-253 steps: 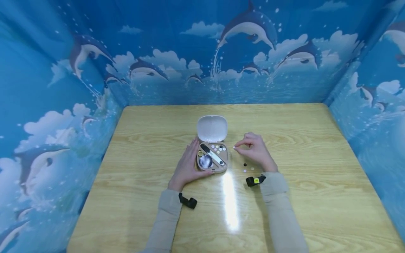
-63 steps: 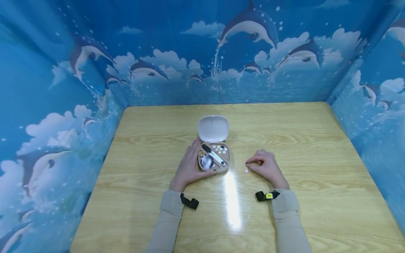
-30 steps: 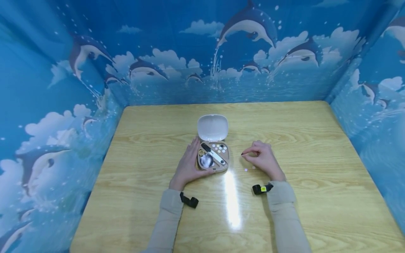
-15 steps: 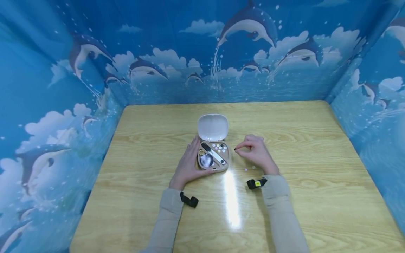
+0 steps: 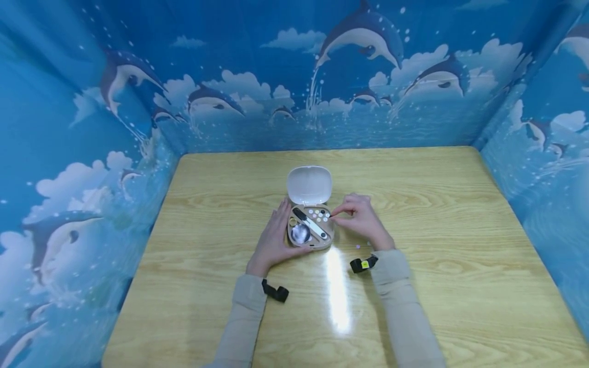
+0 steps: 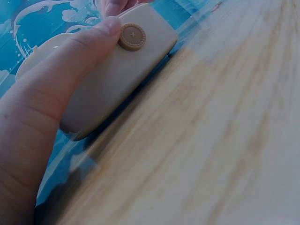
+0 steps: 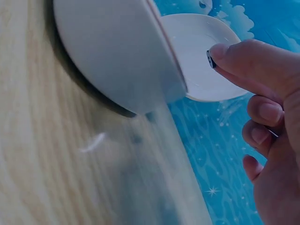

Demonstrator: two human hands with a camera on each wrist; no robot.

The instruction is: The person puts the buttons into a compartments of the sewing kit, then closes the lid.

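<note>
The open sewing box (image 5: 328, 241) stands on the table with its white lid (image 5: 309, 185) raised at the back. My left hand (image 5: 271, 243) rests round its near left corner, straight fingers along the side and thumb on the front wall, beside a ridged round catch (image 6: 133, 36) in the left wrist view. Between thumb and forefinger my right hand (image 5: 361, 220) pinches a small black button (image 7: 211, 60), held at the box's right edge. Inside are several small buttons (image 5: 325, 219), a long black-and-white tool (image 5: 314, 226), a shiny round piece (image 5: 300, 234) and a gold ring-like piece (image 5: 293, 222).
A pale button (image 5: 358, 247) lies on the wooden table (image 5: 221, 204) to the right of the box; another pale one (image 5: 368, 244) is close to my right wrist. A blue dolphin-print curtain (image 5: 239, 122) surrounds the table.
My right hand picked the black button off the table and carried it leftward to the box. A white button it held earlier is gone from its fingers. The left hand stays put.
</note>
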